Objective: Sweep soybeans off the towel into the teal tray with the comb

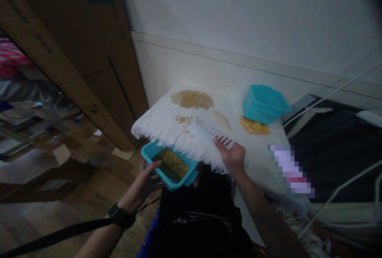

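Tubs: two, turquoise plastic, box-shaped. The held tub (172, 186) sits just below the cloth's fringed edge, part-filled with round yellowish beans (175, 165); left hand (151, 178) grips its side, thumb over the rim. Second tub (258, 106) near the wall (238, 23), one crinkled orange-yellow item (256, 127) just in front.

Slotted piece: one, white, stiff, plastic-looking, narrow and oblong, crossed by a row of slots. Right hand (234, 156) clasps its near end, over the cloth. Long axis diagonal; free end points up-left, toward the beans.

Loose beans on the white, textured cloth (153, 121): two groups, one broad heap (192, 99), one small scatter (183, 120).
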A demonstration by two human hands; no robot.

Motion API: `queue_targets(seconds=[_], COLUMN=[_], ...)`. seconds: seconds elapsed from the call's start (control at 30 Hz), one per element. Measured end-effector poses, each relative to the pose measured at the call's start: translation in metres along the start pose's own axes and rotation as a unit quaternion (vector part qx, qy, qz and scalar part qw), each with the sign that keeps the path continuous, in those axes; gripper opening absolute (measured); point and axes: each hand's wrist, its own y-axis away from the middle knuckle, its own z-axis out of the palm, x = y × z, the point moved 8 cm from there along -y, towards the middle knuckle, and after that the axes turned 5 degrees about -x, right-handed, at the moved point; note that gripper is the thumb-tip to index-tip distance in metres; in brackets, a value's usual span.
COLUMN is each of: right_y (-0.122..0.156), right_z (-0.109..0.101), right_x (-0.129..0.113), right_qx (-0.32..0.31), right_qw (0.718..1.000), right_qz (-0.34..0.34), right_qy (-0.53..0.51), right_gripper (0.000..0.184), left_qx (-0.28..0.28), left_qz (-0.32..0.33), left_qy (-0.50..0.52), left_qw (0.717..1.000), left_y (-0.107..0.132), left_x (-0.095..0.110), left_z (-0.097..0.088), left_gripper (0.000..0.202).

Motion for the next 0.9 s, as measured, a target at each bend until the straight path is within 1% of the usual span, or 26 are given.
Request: queue_targets(seconds=[0.17,0.3,0.47,0.67,0.9], right_y=[-0.001,0.002,0.004,0.003,0.004], right_z=[0.005,0.005,0.007,0.017,0.026], right_x=[-0.003,-0.003,-0.004,-0.013,-0.027], right_qx=[-0.023,-0.024,-0.039,-0.071,-0.076], right_qw=[1.0,1.0,0.999,0.996,0.994], right_qz=[-0.007,-0.012,-0.022,-0.054,-0.083], right_qy=[0.001,-0.003,-0.009,-0.014,-0.002], right_gripper=[0.043,0.039,0.04,0.033,0.031], left_qx=[0.001,-0.004,-0.001,-0.001,0.007], left_qz=[-0.006,-0.004,-0.007,-0.003,-0.007], left_qy=[-0.027,-0.026,-0.034,-0.032,-0.033], left_qw=[1.0,1.0,0.999,0.999,0.999], left_y=[-0.001,-0.003,-0.004,-0.003,-0.005], left_x=[-0.001,-0.002,-0.003,-0.003,-0.003], left_z=[-0.001,-0.002,-0.002,-0.002,-0.004], left_gripper=[0.1,0.102,0.102,0.108,0.106])
